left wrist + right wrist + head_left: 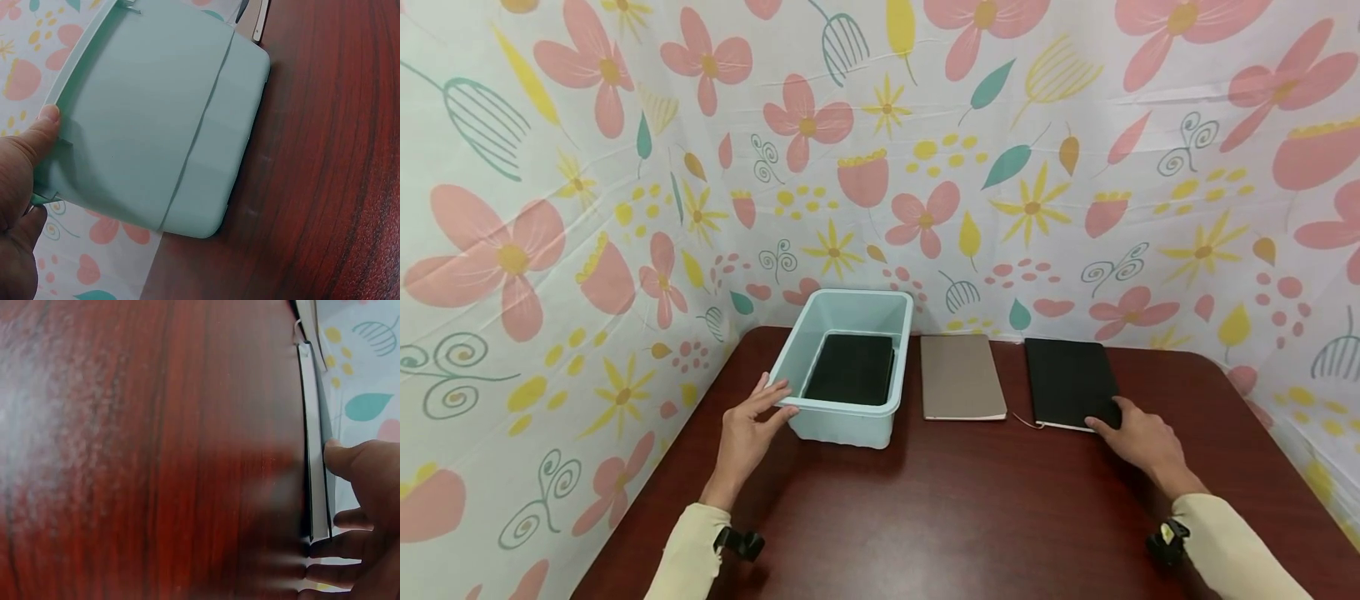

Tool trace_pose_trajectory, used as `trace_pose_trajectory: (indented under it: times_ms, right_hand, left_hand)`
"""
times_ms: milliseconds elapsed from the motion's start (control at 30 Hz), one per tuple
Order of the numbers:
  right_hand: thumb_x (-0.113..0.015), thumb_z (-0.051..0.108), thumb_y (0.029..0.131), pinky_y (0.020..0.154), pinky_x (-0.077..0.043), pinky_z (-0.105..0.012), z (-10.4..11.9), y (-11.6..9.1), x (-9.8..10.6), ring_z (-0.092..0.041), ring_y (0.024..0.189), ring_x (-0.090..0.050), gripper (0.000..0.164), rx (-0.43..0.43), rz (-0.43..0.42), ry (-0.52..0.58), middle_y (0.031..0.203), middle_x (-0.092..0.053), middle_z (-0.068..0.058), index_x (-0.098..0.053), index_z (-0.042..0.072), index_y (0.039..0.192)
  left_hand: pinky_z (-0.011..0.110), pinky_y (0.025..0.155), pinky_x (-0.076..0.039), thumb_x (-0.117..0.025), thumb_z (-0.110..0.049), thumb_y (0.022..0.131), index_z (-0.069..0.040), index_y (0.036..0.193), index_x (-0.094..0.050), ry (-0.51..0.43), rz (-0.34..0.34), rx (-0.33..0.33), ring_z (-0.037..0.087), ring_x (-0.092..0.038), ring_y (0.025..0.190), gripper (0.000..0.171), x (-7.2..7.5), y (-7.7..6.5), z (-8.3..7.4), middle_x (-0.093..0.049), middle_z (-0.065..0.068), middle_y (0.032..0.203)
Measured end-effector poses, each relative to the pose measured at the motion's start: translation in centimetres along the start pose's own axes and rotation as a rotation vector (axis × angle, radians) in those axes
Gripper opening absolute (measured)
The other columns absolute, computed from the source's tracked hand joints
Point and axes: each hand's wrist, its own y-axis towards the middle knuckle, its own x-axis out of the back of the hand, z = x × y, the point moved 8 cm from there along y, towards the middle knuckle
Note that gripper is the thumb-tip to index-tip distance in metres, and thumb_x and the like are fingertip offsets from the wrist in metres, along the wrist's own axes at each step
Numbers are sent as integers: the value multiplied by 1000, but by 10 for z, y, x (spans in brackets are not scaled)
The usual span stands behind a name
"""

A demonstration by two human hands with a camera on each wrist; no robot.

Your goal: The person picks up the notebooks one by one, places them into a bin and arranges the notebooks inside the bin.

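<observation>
A pale blue-green plastic bin stands at the left of the table, with a black notebook lying flat inside. My left hand grips the bin's near-left rim; in the left wrist view the thumb presses the outer side of the rim. On the right lies another black notebook with a thin ribbon marker. My right hand holds its near-right corner, thumb on the cover's near edge and fingers along the right side. Between bin and black notebook lies a taupe notebook.
The dark red-brown wooden table has rounded far corners. A white cloth printed with flowers and leaves hangs behind it and along both sides. The bin, the taupe notebook and the right black notebook stand in a row near the far edge.
</observation>
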Motion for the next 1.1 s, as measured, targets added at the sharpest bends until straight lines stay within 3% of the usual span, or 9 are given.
trace_pose_trajectory:
  times_ms: [267,467,700,800,900,1000,1100]
  right_hand:
    - [-63,60,95,81,-48,-73,2,0,1,-63,105,-55,88,-15,-46,17,133,-46,-48,-44,-14,141]
    - [-75,46,92,78,-49,-69,5,-1,3,-60,98,-58,77,-29,-166,61,129,-51,-46,-52,-14,135]
    - [-81,32,88,101,-33,-71,-1,-4,4,-58,117,-49,66,-118,-262,249,132,-54,-42,-58,-12,132]
    - [-82,32,88,105,-30,-69,-3,-4,4,-56,122,-46,65,-151,-250,332,133,-53,-42,-60,-11,133]
    - [-82,34,88,100,-37,-67,-1,-3,5,-56,122,-45,63,-171,-216,367,136,-53,-40,-63,-8,131]
    - [-82,37,87,89,-48,-59,-2,-1,8,-54,119,-47,62,-192,-170,371,138,-52,-39,-66,-6,128]
    - [-81,38,88,73,-53,-43,-4,2,9,-50,114,-51,62,-207,-93,383,142,-47,-39,-65,-5,130]
  left_hand:
    - [8,103,-39,-85,-21,83,-16,119,-79,-3,1,3,22,-46,144,37,0,0,2,-71,4,129]
    - [11,103,-41,-85,-21,83,-16,120,-78,12,-3,2,23,-46,144,38,0,-1,4,-71,4,129]
    - [9,102,-40,-85,-19,83,-15,119,-78,4,-8,-11,24,-46,144,37,-1,-1,2,-71,5,129]
    - [9,102,-40,-85,-19,83,-15,119,-78,5,-5,-11,24,-46,144,37,-1,-1,2,-71,5,129]
    - [9,103,-40,-85,-19,83,-15,119,-78,10,-6,-9,24,-46,144,37,0,-2,2,-71,5,129]
    - [8,102,-40,-85,-18,83,-14,119,-78,9,-9,-13,26,-46,144,37,0,-2,1,-71,7,129]
    - [8,101,-41,-85,-16,83,-13,119,-78,3,-7,-13,26,-46,144,36,-1,-2,1,-71,8,129]
